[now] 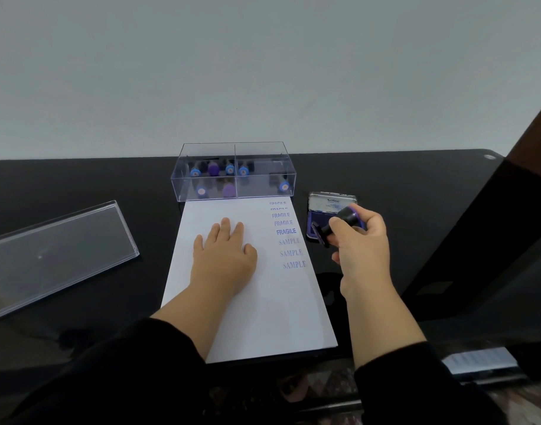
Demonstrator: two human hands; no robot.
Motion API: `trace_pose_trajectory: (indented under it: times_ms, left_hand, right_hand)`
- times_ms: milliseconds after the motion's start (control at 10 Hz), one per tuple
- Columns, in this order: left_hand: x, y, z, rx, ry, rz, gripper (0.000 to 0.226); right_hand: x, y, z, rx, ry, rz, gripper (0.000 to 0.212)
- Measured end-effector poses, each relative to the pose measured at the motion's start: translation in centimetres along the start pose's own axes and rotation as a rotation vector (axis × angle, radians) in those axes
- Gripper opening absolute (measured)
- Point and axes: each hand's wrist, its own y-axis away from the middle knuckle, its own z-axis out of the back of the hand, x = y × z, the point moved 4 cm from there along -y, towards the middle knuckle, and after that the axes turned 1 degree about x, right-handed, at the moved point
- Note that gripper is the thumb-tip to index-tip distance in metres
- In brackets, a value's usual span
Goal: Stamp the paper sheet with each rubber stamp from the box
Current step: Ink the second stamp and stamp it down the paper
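A white paper sheet (263, 305) lies on the black table, with blue FRAGILE and SAMPLE prints down its right side. My left hand (223, 259) presses flat on the sheet, fingers straight. My right hand (363, 250) grips a black rubber stamp (339, 223) with a purple cap, tilted, just right of the sheet and over the near edge of the open blue ink pad (330, 207). A clear box (232, 154) behind the sheet holds several stamps with blue and purple caps.
The box's clear lid (57, 250) lies on the table at the left. A dark panel (478, 240) rises at the right edge. The wall stands close behind the box. The table's front edge runs just below the sheet.
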Motion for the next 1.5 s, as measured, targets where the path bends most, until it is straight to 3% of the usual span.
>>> trace_pose_trajectory:
  times_ms: [300,600,1100,1500]
  left_hand:
    - [0.0,-0.1,0.0,0.005,-0.005,-0.002,0.055]
    - [0.0,0.1,-0.1,-0.01,0.022,0.005,0.056]
    - [0.0,0.0,0.0,0.003,0.01,-0.006,0.056]
    - [0.0,0.0,0.0,-0.004,0.012,-0.007,0.056]
  right_hand:
    - [-0.3,-0.5,0.0,0.002,0.027,0.013,0.03]
    - [0.0,-2.3,-0.5,0.062,0.231,0.184,0.034]
    - [1.0,-6.7,-1.2,0.106,1.08,0.412,0.022]
    - [-0.2,-6.4,-0.9,0.071,1.126,0.395,0.02]
